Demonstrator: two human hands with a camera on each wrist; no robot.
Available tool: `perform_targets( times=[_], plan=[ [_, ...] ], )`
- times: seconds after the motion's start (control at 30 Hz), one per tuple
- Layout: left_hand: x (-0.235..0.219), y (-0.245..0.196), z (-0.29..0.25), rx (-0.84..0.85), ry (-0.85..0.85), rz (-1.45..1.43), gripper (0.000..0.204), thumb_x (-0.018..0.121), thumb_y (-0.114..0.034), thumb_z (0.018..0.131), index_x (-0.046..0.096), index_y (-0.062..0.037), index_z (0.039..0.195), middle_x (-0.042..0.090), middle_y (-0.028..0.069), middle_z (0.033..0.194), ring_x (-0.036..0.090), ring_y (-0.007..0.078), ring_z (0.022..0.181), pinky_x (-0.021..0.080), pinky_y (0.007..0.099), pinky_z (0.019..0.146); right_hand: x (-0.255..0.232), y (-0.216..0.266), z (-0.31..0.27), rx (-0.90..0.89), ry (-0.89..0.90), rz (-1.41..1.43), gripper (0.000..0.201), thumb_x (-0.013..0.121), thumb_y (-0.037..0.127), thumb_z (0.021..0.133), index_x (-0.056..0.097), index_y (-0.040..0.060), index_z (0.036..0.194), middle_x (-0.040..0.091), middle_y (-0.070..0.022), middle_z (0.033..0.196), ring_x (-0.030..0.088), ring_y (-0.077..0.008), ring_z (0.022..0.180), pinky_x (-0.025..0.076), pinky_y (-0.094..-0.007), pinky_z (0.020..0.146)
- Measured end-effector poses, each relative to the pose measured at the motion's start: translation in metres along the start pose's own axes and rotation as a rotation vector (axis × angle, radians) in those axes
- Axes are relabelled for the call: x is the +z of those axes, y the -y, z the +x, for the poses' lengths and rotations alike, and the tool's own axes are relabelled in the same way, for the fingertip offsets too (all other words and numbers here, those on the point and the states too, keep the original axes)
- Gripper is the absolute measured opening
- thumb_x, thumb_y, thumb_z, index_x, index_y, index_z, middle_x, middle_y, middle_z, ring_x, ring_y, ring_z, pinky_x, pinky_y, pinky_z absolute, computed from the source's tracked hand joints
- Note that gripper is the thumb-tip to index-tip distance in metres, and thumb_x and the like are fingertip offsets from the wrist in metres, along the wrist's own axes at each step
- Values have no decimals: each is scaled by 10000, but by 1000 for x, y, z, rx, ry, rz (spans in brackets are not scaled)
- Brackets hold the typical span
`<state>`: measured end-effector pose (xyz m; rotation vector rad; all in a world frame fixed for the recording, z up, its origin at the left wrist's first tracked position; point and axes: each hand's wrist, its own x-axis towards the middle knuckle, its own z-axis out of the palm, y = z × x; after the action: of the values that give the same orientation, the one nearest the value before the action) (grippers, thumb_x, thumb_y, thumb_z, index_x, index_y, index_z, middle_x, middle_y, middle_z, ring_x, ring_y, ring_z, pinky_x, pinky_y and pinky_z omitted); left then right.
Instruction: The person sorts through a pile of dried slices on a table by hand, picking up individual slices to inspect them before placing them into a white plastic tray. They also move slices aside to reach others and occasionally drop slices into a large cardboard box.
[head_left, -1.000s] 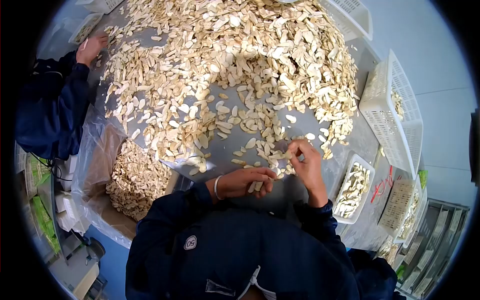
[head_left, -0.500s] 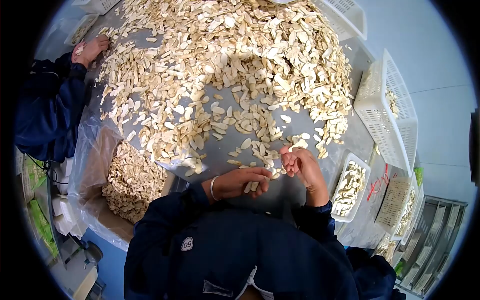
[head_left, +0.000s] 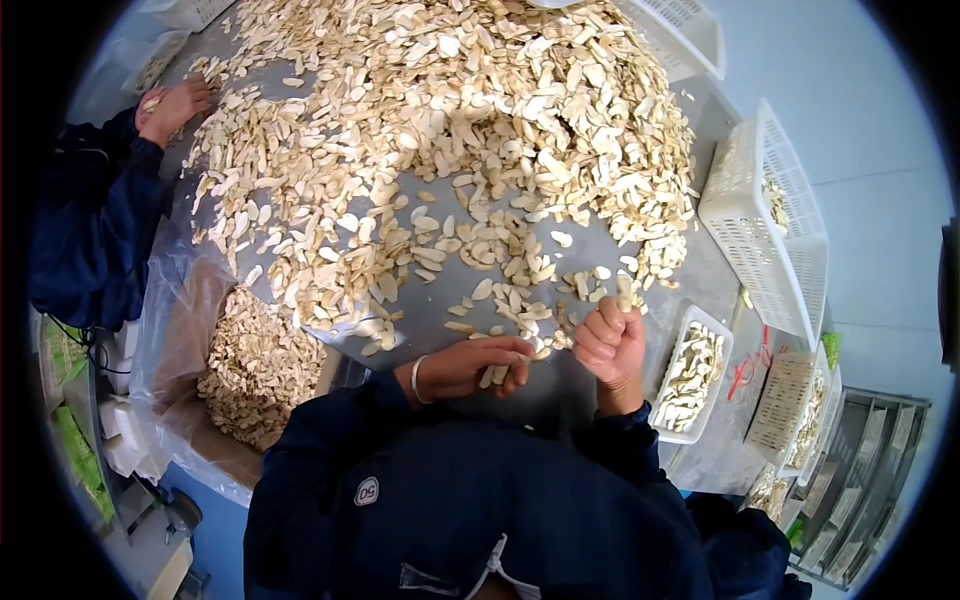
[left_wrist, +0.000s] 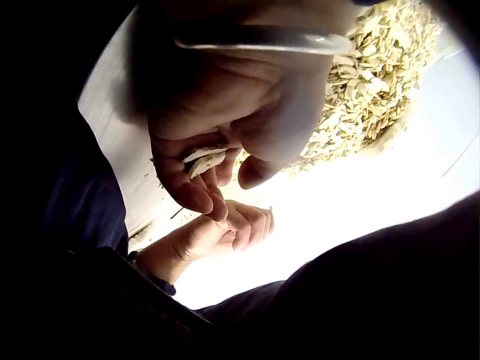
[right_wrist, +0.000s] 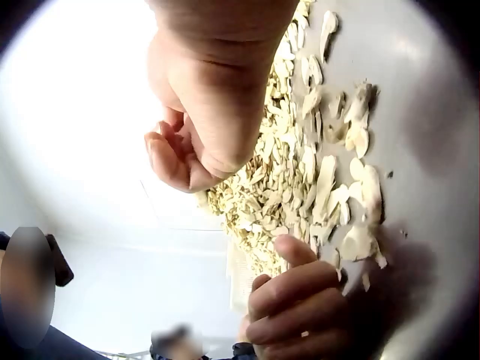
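In the head view, my left hand (head_left: 468,368) is low over the table's near side, a white bracelet at its wrist. Its curled fingers hold a couple of pale mushroom slices (left_wrist: 205,162), which also show in the left wrist view. To its right my right hand (head_left: 610,345) is raised with fingers folded, pinching one mushroom slice (head_left: 625,290) that sticks up above the thumb. The right wrist view shows those fingers curled; the slice is hidden there. Loose slices (head_left: 515,305) lie on the grey tabletop (head_left: 430,325) just beyond both hands.
A large heap of slices (head_left: 480,90) covers the far table. Right of me stand a white tray (head_left: 680,437) of slices, red-handled scissors (head_left: 745,372) and a tall white basket (head_left: 735,190). At left are a plastic-lined box (head_left: 180,310) of slices and another person's hand (head_left: 178,108).
My right hand has lifted from the loose slices, turned, and curled its fingers with a slice standing up from it. The left hand keeps its slices. The whole view has shifted slightly.
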<state>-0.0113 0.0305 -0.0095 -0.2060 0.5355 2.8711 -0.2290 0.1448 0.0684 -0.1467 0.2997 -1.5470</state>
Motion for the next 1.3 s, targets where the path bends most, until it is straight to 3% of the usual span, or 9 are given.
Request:
perform_targets(
  times=[0.13,0.23,0.37,0.47,0.57,0.77,0.87,1.0,1.3],
  plan=[
    [4,-3,-1,-14,-20,14,275,496,-212,1053,522,-62,1282,642,45,976,621,113,821,495,256,690,-11,2,-3,-3,84,90,327,416,271,960,394,127,668,412,17,615,409,-123,531,359,-261,435],
    [4,-1,-4,30,-13,13,246,490,-228,1055,568,-47,1203,649,47,930,620,113,768,497,255,674,-16,5,-9,197,85,-346,346,413,294,990,422,128,688,369,27,561,364,-114,493,356,-257,462],
    [2,-3,-9,-81,14,196,253,494,-264,1050,617,-43,1046,646,38,820,591,100,641,474,239,586,19,-12,-29,755,-105,-1222,286,479,202,978,582,29,775,542,-42,607,523,-198,490,423,-301,454],
    [6,-6,-11,-120,59,244,289,500,-289,1043,625,-46,949,637,31,768,553,78,565,432,211,518,19,-27,-43,1074,109,-1315,250,496,178,978,662,-6,940,660,-83,724,644,-226,614,507,-307,574],
    [7,-8,-11,-162,139,333,310,500,-303,1040,613,-51,900,625,25,755,510,57,531,379,189,479,-12,-45,-59,999,379,-1636,277,485,188,988,673,2,1072,707,-92,831,695,-206,765,540,-306,706],
    [11,-10,-13,-240,291,434,293,492,-291,1050,613,-38,963,532,-14,702,397,46,528,287,205,479,18,-39,-24,148,-322,-1456,248,566,51,939,639,-20,1165,703,-164,964,690,-260,863,544,-364,803],
    [12,-4,-11,-244,262,343,276,479,-273,1065,603,-26,1071,457,-41,673,365,42,557,271,210,507,15,-25,0,19,-459,-1540,368,626,-19,871,603,-19,1239,679,-178,1058,672,-320,937,535,-379,856],
    [9,-4,-10,-248,221,293,267,483,-240,1065,576,-25,1193,414,-49,666,335,46,552,260,213,503,16,-27,47,-453,-277,-2389,482,713,57,803,595,10,1268,585,-206,1284,532,-427,1208,467,-459,1008],
    [10,-8,-12,-251,156,185,268,478,-247,1067,569,-40,1211,462,-19,741,310,40,517,235,205,456,11,-75,84,-213,131,-2273,535,708,258,867,558,35,1330,499,-214,1407,416,-444,1356,383,-522,1094]
  ],
)
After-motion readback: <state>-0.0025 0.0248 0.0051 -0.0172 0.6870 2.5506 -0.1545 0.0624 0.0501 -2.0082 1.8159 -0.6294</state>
